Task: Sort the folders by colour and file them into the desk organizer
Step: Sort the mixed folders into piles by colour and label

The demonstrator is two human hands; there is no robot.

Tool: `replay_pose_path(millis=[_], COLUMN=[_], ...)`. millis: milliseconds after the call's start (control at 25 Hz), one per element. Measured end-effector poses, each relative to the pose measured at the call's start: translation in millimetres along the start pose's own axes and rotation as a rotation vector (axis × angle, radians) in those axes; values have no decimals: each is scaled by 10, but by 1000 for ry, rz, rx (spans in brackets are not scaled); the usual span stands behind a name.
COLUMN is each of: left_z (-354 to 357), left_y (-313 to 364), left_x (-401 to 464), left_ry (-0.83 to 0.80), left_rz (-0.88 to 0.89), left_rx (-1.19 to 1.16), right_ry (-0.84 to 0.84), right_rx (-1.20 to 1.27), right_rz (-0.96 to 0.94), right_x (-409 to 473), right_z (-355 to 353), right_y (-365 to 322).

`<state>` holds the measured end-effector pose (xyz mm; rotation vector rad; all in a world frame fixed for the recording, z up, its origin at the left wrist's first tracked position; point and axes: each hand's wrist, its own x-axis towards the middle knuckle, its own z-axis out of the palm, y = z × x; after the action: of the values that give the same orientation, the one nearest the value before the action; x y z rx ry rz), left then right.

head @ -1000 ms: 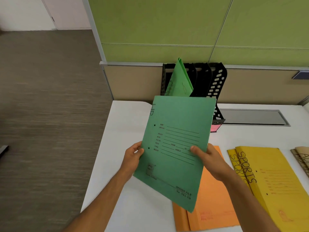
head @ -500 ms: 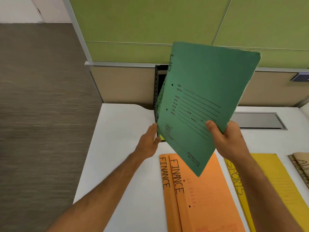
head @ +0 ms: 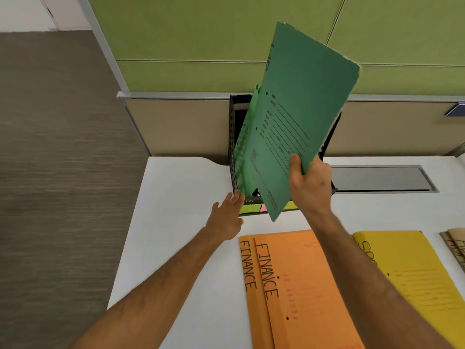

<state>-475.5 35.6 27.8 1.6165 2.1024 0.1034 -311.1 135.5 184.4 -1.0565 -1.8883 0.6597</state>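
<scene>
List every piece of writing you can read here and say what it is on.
"FINANCE": top orange folder, along its left edge.
"FINANCE": orange folder beneath it, on its exposed edge.
"SPO...": yellow folder, rest hidden by the right arm.
Held green folder: printed form lines, too small to read.
Brown folders: lettering cut off by the frame.

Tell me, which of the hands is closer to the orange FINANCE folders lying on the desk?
The left. The left hand hovers open just above the orange FINANCE folders' top left corner. The right hand is raised higher, gripping the green folder at the organizer.
</scene>
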Motion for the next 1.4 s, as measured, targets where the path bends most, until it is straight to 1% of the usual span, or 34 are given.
replay_pose_path(millis=[120,240,480,640,760,880,960,1080,1160,1240,1320,1400], left_z=[-13,14,31,23,27,25,17,9,12,12,22,28], left_y=[-19,-48,-63,-58,-51,-50,-54,-50,-41,-41,-56,-60], left_x=[29,44,62,72,75,73,69,63,61,61,68,69], left_ry=[-3,5,18,34,42,48,57,72,86,93,77,59], left_rz=[4,1,2,-3,-7,-6,-3,3,5,1,1,-5], left_rx=[24,28,5,-19,-31,-43,-39,-50,-57,-49,-45,-42], right_ry=[-8,29,82,116,102,100,37,-154,-176,-160,-128,-13], right_rx=[-24,-16,8,-9,-7,4,-3,1,18,41,7,-96], right_rz=[-21,-62,-2,-33,4,81,146,280,317,292,215,104], right_x=[102,192,267,233,240,220,146,-18,-72,-57,0,64], right_z=[261,471,783,986,1085,1148,1191,1224,1217,1208,1189,1137], right_y=[55,61,113,159,188,286,402,577,629,595,508,419])
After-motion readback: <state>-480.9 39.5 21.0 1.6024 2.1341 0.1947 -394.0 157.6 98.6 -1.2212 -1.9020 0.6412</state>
